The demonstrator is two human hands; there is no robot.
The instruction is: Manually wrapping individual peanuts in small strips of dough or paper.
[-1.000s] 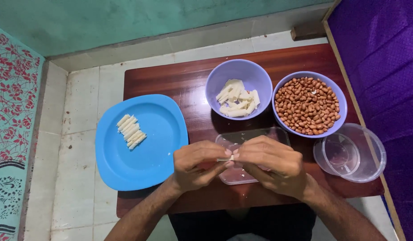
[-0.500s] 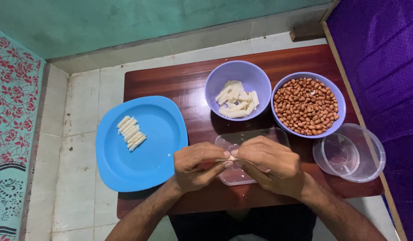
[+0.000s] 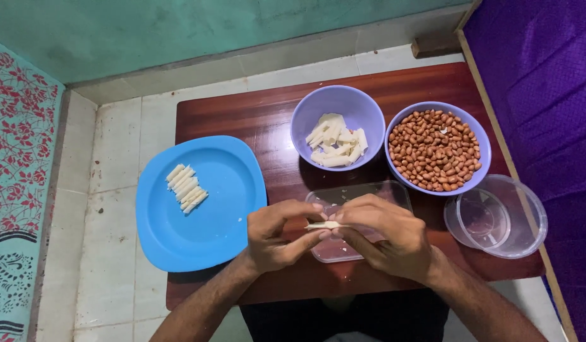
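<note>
Both hands, left hand (image 3: 281,235) and right hand (image 3: 382,237), pinch one pale strip (image 3: 324,225) above the clear tray (image 3: 359,193); several rolled sticks (image 3: 186,188) sit left on the blue plate (image 3: 223,221), more strips wait in the bowl (image 3: 337,126).

Teal wall (image 3: 179,31), tiled floor (image 3: 115,190)

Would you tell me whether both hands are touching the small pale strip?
Touching: the head view shows the left hand and right hand pinching the pale strip between fingertips.
</note>
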